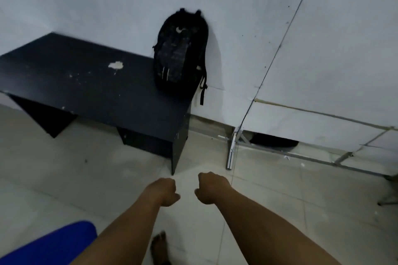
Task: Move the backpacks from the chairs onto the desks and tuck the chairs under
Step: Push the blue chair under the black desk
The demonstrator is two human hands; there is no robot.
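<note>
A black backpack stands upright on the right end of a black desk, leaning against the white wall. One strap hangs over the desk's right edge. My left hand and my right hand hover side by side over the floor in front of the desk's right corner, both with fingers curled shut and nothing in them. A blue chair shows at the bottom left, only partly in frame.
A white partition wall runs to the right, with a metal frame at its base and a dark gap under it. The floor is pale tile. My bare foot is below my hands.
</note>
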